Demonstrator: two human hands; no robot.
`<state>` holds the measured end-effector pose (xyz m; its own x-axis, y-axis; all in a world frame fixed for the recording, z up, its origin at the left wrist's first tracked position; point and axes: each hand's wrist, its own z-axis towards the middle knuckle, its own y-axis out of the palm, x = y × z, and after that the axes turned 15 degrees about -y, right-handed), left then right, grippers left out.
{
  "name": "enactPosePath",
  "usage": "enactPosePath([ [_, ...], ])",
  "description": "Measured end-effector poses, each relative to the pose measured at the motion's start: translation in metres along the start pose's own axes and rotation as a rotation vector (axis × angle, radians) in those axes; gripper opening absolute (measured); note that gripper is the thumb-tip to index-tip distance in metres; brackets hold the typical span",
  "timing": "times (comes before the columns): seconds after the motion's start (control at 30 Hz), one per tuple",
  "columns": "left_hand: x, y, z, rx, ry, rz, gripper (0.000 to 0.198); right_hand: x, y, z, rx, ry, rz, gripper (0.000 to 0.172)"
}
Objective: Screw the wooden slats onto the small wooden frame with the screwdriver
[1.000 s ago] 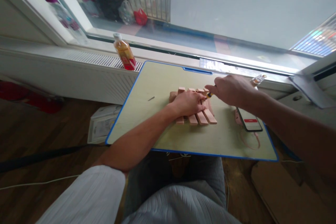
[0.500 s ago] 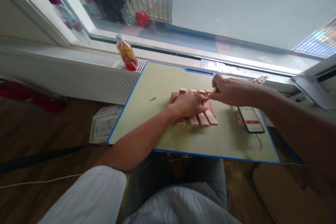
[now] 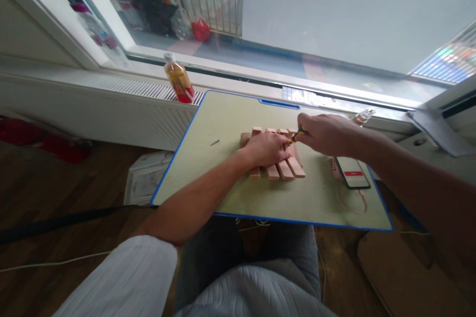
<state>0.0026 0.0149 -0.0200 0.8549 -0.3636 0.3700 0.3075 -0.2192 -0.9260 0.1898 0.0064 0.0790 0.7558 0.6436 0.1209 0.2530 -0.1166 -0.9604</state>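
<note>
A small slatted wooden piece, made of several pale strips across a base, lies on the table. Across its middle, my left hand holds it down, with thumb and fingertips close to the tool's tip. My right hand is closed round the handle of a yellow-and-black screwdriver. The tool slants down to the left, and its tip meets the wood beside my left fingertips. Whatever sits under the tip is too small to make out. My left palm covers part of the strips.
The table has a raised blue edge. On it lie a small dark sliver at left and a phone with a pink strap at right. A drink bottle stands on the radiator behind, below the window.
My right hand has turned slightly, so more of the screwdriver's handle shows. My left hand stays on the wooden piece. The whole view has shifted a little.
</note>
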Motion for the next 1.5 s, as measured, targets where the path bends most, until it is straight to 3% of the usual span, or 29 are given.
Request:
enactPosePath([
  [0.17, 0.000, 0.001, 0.001, 0.008, -0.005, 0.029, 0.041, -0.008, 0.002, 0.005, 0.021, 0.160, -0.051, 0.062],
  [0.37, -0.003, 0.005, 0.002, 0.037, 0.000, 0.011, 0.042, 0.000, 0.000, 0.008, 0.060, -0.024, 0.013, 0.045],
  [0.53, -0.003, 0.007, 0.003, 0.051, 0.024, 0.013, 0.042, -0.007, -0.002, 0.009, 0.028, 0.092, -0.086, 0.060],
  [0.6, -0.002, 0.007, 0.004, 0.048, 0.015, 0.019, 0.043, -0.005, -0.004, 0.009, 0.004, 0.120, -0.050, 0.058],
  [0.8, -0.004, 0.008, 0.004, 0.048, 0.018, 0.021, 0.043, 0.008, -0.004, 0.003, 0.021, -0.028, 0.030, 0.041],
  [1.1, 0.005, 0.003, 0.000, 0.030, -0.021, 0.059, 0.046, 0.002, -0.001, 0.013, 0.003, 0.158, -0.030, 0.056],
  [1.3, 0.005, 0.001, -0.003, 0.029, -0.057, 0.042, 0.049, 0.025, 0.000, 0.014, -0.003, -0.014, 0.028, 0.045],
  [1.5, 0.002, 0.005, 0.000, 0.042, -0.013, 0.043, 0.047, 0.009, 0.003, 0.014, 0.051, 0.056, -0.042, 0.045],
])
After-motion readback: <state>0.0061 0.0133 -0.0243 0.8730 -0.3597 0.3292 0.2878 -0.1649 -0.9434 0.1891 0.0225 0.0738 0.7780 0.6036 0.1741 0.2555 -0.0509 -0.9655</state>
